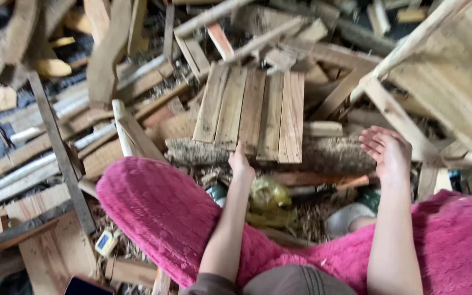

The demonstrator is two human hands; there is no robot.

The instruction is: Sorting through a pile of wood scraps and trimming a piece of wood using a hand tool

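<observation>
A panel of several nailed wooden slats [253, 112] lies tilted on a rough bark log [323, 155]. My left hand [241, 165] reaches to the panel's near edge and grips or touches a slat there. Off to the right of the panel, my right hand [387, 152] hovers open, palm up, fingers spread, holding nothing. My knees in fuzzy pink trousers [159, 207] fill the lower part of the view.
Scrap wood lies all around: planks [55, 142], sticks and boards. A pale wooden frame [443, 71] leans at the right. A yellow plastic bag [269, 196] lies between my knees among straw and litter.
</observation>
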